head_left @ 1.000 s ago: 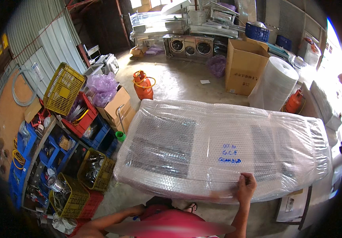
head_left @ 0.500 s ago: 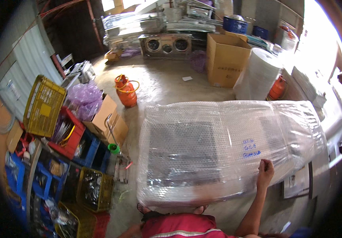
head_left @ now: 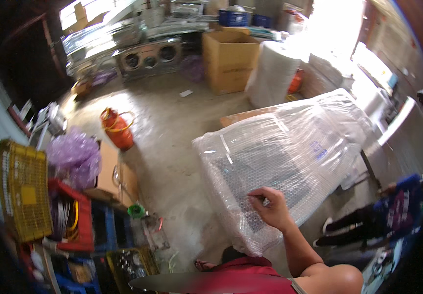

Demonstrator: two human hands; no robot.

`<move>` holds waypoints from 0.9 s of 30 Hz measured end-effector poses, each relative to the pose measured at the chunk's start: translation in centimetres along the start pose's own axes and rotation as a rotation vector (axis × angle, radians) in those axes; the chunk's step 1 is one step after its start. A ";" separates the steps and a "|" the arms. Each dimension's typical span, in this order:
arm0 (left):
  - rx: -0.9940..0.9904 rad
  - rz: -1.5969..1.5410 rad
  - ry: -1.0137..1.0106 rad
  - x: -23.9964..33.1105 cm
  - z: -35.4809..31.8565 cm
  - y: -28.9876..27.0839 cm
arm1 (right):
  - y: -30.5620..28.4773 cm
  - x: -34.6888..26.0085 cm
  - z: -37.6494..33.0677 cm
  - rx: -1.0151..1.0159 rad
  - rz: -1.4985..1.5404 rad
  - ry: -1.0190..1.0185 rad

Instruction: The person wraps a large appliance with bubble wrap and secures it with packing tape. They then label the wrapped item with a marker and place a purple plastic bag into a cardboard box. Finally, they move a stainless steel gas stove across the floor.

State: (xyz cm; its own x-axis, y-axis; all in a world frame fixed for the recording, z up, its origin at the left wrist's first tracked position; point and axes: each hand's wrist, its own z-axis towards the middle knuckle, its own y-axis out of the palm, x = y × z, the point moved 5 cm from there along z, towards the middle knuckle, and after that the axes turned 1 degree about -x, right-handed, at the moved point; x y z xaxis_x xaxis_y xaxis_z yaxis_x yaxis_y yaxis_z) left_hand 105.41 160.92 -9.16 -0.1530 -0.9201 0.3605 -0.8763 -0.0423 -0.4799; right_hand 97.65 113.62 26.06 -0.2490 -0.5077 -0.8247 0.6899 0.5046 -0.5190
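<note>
A large flat bundle in clear bubble wrap (head_left: 290,142) lies slanting in front of me, with blue handwriting near its far right part and strips of clear tape on top. Over its near end hovers my right hand (head_left: 271,208), thumb and fingertips drawn together in a pinch. Whatever is in the pinch, if anything, is too small to make out. My left hand does not show. A blurred dark grey shape (head_left: 197,282) crosses my red clothing at the lower edge; I cannot tell what it is.
An orange gas cylinder (head_left: 117,130) stands on the floor ahead. Crates and an open carton (head_left: 108,171) line the left. At the back are a tall carton (head_left: 228,61) and a bubble-wrap roll (head_left: 273,73). Another person (head_left: 393,210) in dark blue is close on the right.
My view has turned right, and the bundle now appears slanted. My right hand has moved from beside the blue handwriting to the near end. Another person has come into view at right.
</note>
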 end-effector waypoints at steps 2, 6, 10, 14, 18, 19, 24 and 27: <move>0.016 0.027 0.014 0.8 1.6 -2.9 | 0.5 -0.6 1.2 0.021 -0.072 -0.007; 0.042 0.102 0.015 2.0 5.0 -8.9 | 0.4 0.0 3.4 0.141 -0.124 0.080; 0.061 0.159 -0.026 2.2 8.4 -15.0 | 0.8 1.8 5.9 0.295 -0.120 0.101; -0.013 0.324 -0.162 2.9 13.1 -22.2 | 0.0 4.4 10.0 0.478 -0.246 0.188; -0.236 0.649 -0.268 5.2 20.3 -31.6 | -2.4 6.4 16.0 0.692 -0.088 0.333; -0.196 0.690 -0.197 6.6 22.6 -34.4 | -2.8 6.5 17.2 0.729 -0.010 0.365; -0.306 0.604 0.201 14.2 34.8 -46.6 | -2.9 7.1 25.3 0.692 -0.191 0.369; -0.463 0.723 0.191 18.5 44.0 -51.9 | -2.7 8.3 30.1 0.745 -0.213 0.391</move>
State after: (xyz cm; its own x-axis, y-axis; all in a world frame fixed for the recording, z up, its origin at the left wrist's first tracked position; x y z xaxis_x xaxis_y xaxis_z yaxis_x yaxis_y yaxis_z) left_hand 168.16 128.93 -12.76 -0.7797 -0.5777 0.2416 -0.6261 0.7257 -0.2851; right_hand 114.16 87.05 27.36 -0.5448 -0.1940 -0.8158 0.8335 -0.2321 -0.5015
